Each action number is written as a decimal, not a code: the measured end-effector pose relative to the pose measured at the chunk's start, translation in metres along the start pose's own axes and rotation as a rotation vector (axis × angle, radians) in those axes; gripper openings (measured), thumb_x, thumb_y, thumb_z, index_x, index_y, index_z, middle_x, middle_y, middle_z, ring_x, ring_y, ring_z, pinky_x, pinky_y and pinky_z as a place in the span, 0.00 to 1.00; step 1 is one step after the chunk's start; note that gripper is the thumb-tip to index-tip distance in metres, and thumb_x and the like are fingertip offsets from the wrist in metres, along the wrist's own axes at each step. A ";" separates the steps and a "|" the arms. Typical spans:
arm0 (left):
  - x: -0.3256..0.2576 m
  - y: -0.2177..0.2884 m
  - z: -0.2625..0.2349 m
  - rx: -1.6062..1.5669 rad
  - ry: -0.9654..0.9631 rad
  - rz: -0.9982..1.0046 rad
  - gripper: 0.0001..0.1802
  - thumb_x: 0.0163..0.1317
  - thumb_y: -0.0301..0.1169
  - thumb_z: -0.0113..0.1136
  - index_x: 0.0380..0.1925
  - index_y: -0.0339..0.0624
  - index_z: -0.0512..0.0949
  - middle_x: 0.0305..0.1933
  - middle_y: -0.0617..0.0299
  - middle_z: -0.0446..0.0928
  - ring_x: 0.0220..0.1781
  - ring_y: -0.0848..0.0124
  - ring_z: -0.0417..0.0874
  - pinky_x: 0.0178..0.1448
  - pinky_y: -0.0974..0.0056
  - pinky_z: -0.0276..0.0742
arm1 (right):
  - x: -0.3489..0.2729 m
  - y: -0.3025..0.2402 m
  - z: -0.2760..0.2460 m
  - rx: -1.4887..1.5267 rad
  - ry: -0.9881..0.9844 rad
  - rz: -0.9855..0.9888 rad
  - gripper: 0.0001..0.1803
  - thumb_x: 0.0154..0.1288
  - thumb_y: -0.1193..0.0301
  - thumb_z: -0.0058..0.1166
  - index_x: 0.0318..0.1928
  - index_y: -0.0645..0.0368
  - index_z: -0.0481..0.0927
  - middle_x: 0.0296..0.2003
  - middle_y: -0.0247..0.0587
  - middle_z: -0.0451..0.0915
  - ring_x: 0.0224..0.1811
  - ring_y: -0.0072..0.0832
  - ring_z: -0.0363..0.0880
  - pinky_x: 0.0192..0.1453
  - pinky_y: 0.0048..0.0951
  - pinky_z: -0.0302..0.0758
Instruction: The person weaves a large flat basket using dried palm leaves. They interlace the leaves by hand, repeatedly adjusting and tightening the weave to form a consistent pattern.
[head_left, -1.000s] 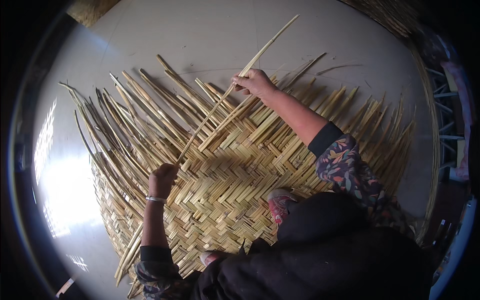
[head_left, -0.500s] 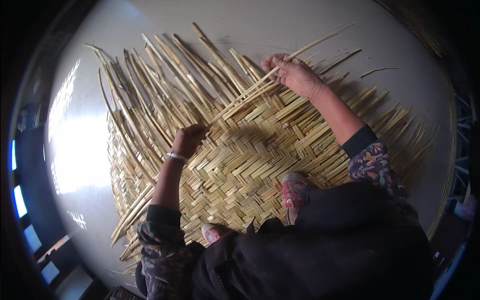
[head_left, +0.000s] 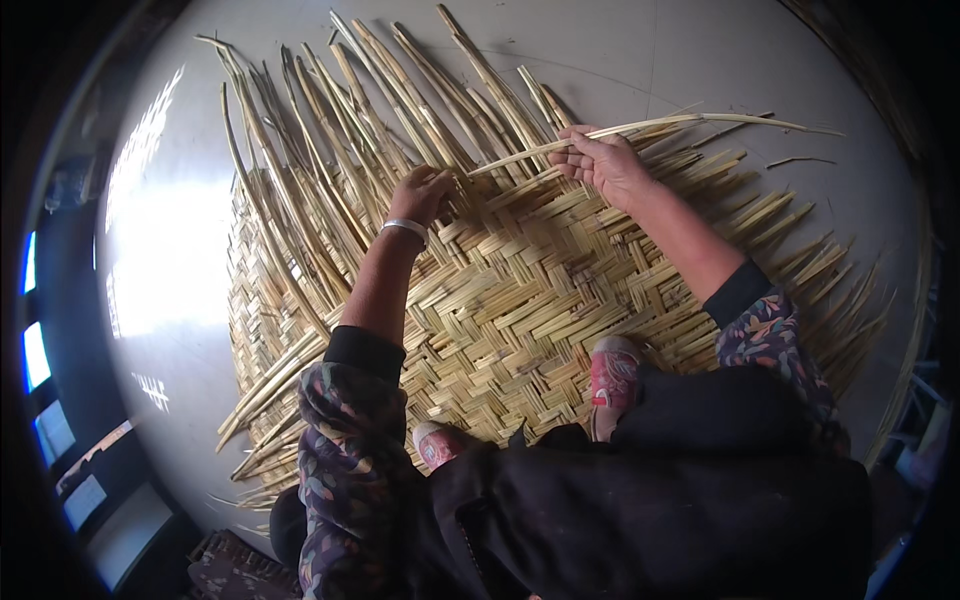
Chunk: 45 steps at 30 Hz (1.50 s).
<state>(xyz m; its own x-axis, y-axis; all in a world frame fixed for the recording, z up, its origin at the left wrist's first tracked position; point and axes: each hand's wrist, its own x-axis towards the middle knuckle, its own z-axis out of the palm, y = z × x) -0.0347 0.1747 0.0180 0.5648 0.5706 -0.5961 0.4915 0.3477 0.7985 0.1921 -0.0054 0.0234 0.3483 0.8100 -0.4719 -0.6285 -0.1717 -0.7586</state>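
A large mat of woven pale reeds [head_left: 500, 345] lies on the floor in a herringbone pattern. Its loose reed ends [head_left: 400, 90] stick out along the far and right sides. Above the far edge, my right hand [head_left: 612, 170] pinches a long thin reed [head_left: 700, 118], whose free end stretches to the right past the mat. My left hand [head_left: 424, 196], with a light bracelet at the wrist, is closed at the reed's left end, beside the loose reeds. Its fingertips are partly hidden, so how it grips the reed is unclear.
My two feet in red patterned shoes [head_left: 614, 375] stand on the mat's near part. Around it spreads a smooth grey floor [head_left: 700, 50] with bright glare at left. A short reed scrap [head_left: 802, 160] lies to the right. Dark furniture shows at the left rim.
My left hand has moved right and farther away along the far edge. The held reed has swung from a steep slant to nearly level, its free end now farther right. My right hand still grips it.
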 end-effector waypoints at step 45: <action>-0.016 -0.001 -0.020 0.766 0.509 0.104 0.21 0.48 0.35 0.63 0.42 0.35 0.78 0.37 0.51 0.82 0.37 0.62 0.84 0.46 0.62 0.78 | -0.001 0.036 0.052 -0.313 -0.002 0.127 0.12 0.70 0.66 0.43 0.46 0.60 0.73 0.35 0.38 0.78 0.37 0.22 0.80 0.37 0.21 0.77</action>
<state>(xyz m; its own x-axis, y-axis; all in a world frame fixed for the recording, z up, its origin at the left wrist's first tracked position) -0.0576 0.1803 0.0280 0.3606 0.8927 -0.2704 0.8611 -0.2071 0.4644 0.1332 0.0172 0.0202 0.2790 0.7724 -0.5706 -0.4226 -0.4348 -0.7952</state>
